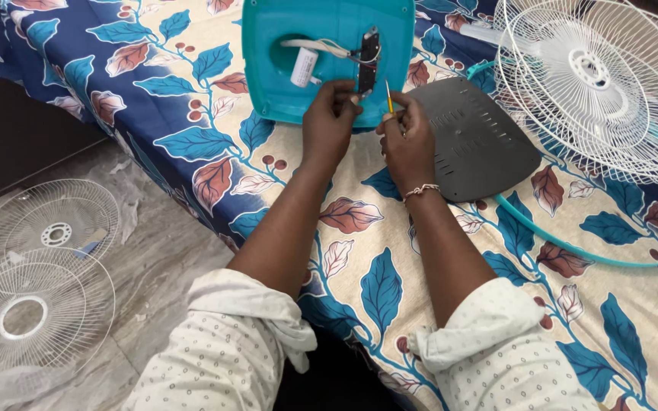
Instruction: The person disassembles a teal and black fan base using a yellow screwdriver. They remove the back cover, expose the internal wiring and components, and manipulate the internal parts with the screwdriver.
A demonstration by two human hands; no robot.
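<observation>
Left hand (330, 114) pinches the switch board (368, 61) at the open teal base (321, 57) on the bed, right hand (405, 137) grips a thin screwdriver (388, 97) beside it; risk: the tip could slip and nick the loose white wires (321, 47).

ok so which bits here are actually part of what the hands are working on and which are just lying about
In hand:
- left hand on the small switch board
- right hand holding a thin screwdriver
- teal fan base, with white capacitor inside

Lying about:
- dark grey cover plate
- white fan guard on the bed
- two fan guards on the floor
</observation>
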